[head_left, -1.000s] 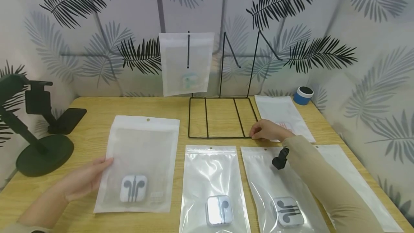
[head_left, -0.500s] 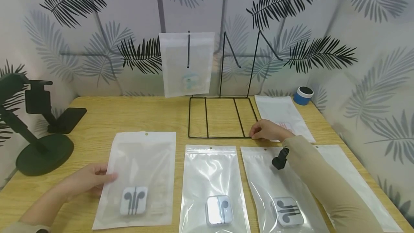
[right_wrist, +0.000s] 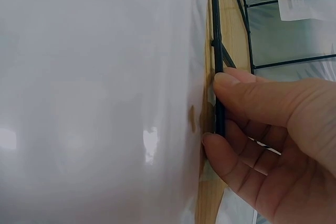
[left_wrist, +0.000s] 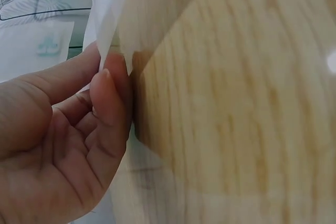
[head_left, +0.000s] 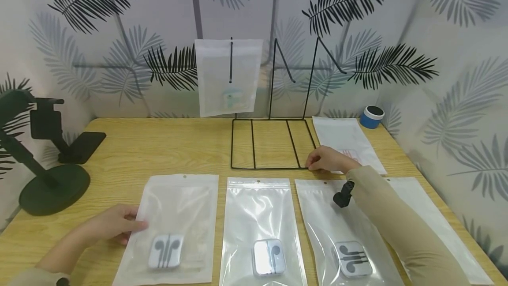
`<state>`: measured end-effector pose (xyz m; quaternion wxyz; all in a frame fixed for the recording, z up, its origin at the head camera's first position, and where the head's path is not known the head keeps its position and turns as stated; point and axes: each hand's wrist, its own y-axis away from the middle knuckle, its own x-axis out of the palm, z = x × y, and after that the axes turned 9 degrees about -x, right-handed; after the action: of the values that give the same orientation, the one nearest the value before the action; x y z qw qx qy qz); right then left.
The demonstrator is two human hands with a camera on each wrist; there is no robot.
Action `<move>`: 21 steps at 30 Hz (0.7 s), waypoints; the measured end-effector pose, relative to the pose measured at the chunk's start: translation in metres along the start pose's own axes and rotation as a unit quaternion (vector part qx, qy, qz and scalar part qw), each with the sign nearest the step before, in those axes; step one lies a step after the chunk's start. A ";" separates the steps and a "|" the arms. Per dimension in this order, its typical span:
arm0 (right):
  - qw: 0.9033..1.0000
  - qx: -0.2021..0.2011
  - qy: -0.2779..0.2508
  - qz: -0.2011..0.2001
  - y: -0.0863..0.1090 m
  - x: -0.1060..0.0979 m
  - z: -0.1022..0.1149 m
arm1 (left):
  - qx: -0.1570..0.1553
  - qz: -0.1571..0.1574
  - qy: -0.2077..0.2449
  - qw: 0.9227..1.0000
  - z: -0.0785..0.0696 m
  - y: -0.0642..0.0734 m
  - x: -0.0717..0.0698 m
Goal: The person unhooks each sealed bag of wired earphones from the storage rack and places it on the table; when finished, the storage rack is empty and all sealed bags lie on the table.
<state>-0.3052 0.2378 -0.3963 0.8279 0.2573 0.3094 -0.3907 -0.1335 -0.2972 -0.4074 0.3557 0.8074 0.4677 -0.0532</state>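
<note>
My left hand (head_left: pixel 113 225) pinches the left edge of a frosted zip bag (head_left: pixel 186 215) with a boxed pair of earphones (head_left: pixel 166 251) inside. In the left wrist view, thumb and fingers (left_wrist: pixel 107 98) meet on the bag's thin edge. My right hand (head_left: pixel 328 159) grips the front right corner of the black wire display rack (head_left: pixel 270 168). The right wrist view has the thumb and fingers around the dark wire (right_wrist: pixel 218 98). From the rack's left hook hangs a white bag (head_left: pixel 216 72) with a small greenish item in it; the other two hooks carry nothing.
Zip bags with earphones, a middle one (head_left: pixel 255 211) and a right one (head_left: pixel 329 224), lie in front, with another bag (head_left: pixel 440 224) at the far right. Behind the right hand lie a smaller bag (head_left: pixel 333 131) and a blue jar (head_left: pixel 371 117). A dark green stand (head_left: pixel 55 189) is at left.
My left hand has lowered the frosted bag toward the table's front, beside the middle bag. The right hand stays on the rack's corner. The hanging bag sways slightly.
</note>
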 end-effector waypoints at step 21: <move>1.000 0.009 -0.002 0.000 0.000 0.000 0.000 | -0.027 -0.160 -0.207 0.965 -0.038 0.007 -0.026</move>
<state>-0.3055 0.2379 -0.3965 0.8262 0.2639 0.3046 -0.3936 -0.1521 -0.2941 -0.3650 0.4527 0.6836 0.5087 -0.2627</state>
